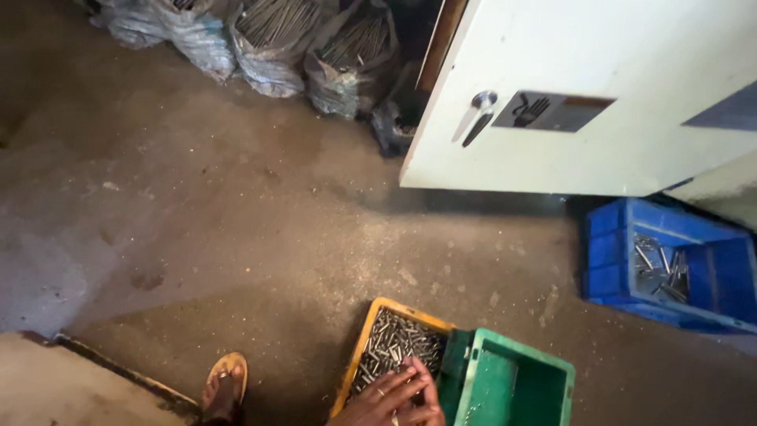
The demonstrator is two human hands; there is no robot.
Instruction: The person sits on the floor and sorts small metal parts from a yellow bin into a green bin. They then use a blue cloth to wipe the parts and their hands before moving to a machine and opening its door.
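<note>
Resting on a heap of small metal pins [394, 343], one hand [386, 394] lies flat in the yellow crate [359, 351] with its fingers stretched and close together, while a second hand [422, 412] sits just beside it at the picture's bottom edge; which hand is left or right, and whether either grips any pins, I cannot tell. A green crate [512, 379] touches the yellow one's right side. Further right stands a blue crate [623, 252] holding a few metal parts, under a cream cabinet door [599, 71]. Sacks of rods [272, 47] line the far floor [236, 197]. A sandalled foot [225, 386] stands nearby.
</note>
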